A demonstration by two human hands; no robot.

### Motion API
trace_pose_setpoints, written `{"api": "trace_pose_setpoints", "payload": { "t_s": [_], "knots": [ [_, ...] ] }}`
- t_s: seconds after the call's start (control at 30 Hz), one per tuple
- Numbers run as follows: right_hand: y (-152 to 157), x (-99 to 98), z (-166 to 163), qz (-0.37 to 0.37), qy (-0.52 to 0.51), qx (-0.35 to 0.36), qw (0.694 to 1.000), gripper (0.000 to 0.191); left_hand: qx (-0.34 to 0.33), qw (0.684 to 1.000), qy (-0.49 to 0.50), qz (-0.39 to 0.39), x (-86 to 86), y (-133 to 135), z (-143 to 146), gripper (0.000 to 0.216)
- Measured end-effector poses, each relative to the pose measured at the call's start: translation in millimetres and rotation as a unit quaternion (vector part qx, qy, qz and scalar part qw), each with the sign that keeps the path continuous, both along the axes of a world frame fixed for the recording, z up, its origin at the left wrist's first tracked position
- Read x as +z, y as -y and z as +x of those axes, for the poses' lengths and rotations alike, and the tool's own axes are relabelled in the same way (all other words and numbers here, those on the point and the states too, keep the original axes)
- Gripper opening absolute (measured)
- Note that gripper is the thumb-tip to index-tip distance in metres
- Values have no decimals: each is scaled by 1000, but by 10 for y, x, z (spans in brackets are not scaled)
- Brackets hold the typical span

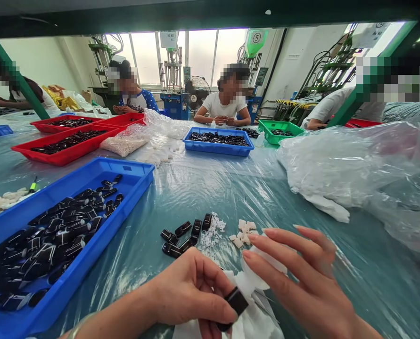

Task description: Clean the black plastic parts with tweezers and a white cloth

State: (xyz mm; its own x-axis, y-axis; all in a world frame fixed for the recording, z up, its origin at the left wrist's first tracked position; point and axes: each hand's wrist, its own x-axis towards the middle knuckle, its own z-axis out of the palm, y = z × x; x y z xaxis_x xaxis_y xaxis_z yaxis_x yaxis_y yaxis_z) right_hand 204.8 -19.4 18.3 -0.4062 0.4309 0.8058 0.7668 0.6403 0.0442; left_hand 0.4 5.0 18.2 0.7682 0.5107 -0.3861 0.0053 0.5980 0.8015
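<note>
My left hand (pixel 195 292) pinches a small glossy black plastic piece (pixel 237 301) between thumb and fingers. Beneath it lies a crumpled white cloth (pixel 259 320). To the right, my right hand (pixel 301 278) is stretched out with its fingers apart, over part of the white material and holding nothing visible. Just beyond its fingertips is a small heap of cream-coloured square pieces (pixel 244 233). Left of that heap are tiny white bits (pixel 213 230) and several loose black plastic pieces (pixel 184 229).
A long blue tray (pixel 132 165) of black pieces stands at left. Farther back are red trays (pixel 59 160), another blue tray (pixel 217 149) and a green tray (pixel 278 125). Clear plastic bags (pixel 354 165) lie at right. Several people sit around the table; a green frame bar (pixel 210 16) crosses overhead.
</note>
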Motion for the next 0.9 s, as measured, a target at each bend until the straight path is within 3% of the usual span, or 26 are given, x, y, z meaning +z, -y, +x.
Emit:
{"api": "trace_pose_setpoints", "payload": {
  "t_s": [0.4,0.73,0.8,0.9],
  "knots": [
    [-19,69,28,-18,-2,27,999,27,7,1000,6,12,5,-25,-25,19],
    [-204,24,119,-93,-36,23,995,36,57,998,26,29,-7,-13,13,20],
    [-245,-12,174,-150,-104,-21,983,32,73,997,24,31,4,-16,21,22],
    [-325,-90,259,-258,-254,-105,926,29,91,995,24,38,12,-26,31,24]
  ]
}}
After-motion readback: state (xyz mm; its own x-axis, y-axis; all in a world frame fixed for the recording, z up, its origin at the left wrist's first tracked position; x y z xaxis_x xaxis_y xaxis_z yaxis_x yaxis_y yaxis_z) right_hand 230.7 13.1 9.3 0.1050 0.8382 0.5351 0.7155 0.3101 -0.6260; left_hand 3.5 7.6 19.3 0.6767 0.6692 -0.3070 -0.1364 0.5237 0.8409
